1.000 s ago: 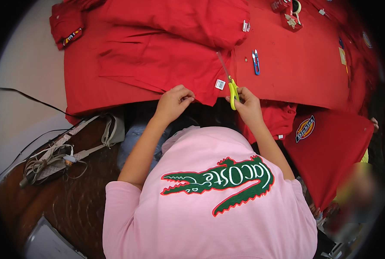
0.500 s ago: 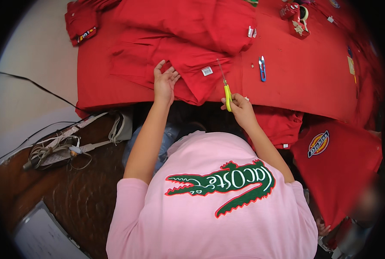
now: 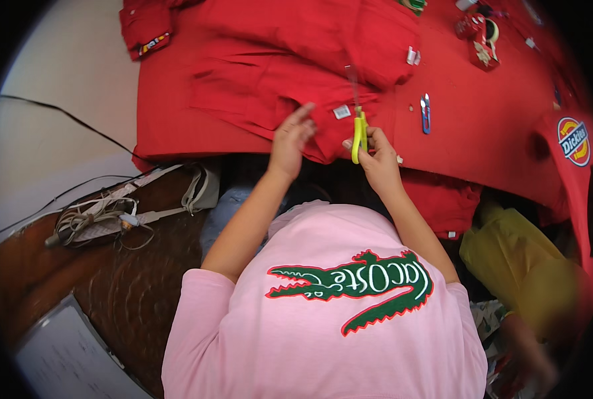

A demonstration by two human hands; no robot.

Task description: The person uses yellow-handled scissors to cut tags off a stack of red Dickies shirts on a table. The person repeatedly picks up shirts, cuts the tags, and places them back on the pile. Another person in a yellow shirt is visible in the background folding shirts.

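Observation:
My right hand [image 3: 380,163] grips a pair of yellow-handled scissors [image 3: 359,136] just past the table's near edge. Their long thin blades point away from me, over the red garment [image 3: 243,83] spread on the table. My left hand [image 3: 291,141] is open, slightly smeared by motion, its fingers stretched out above the garment's near edge. Between the hands, a small white label [image 3: 341,112] lies on the red fabric. Right of the scissors, blue thread snips [image 3: 425,114] lie on the red-covered table [image 3: 463,149].
A folded red garment [image 3: 143,30] sits far left. Tape and a small red box [image 3: 484,54] stand far right. At the right, a person in yellow-olive clothing [image 3: 516,256] is beside a red garment with a round patch [image 3: 574,141]. Coiled cables [image 3: 90,219] lie left, below the table.
My left hand has moved right, toward the scissors, which stay in my right hand. At the right, the patched red garment has swung up and away, uncovering yellow-olive clothing. The view has shifted slightly.

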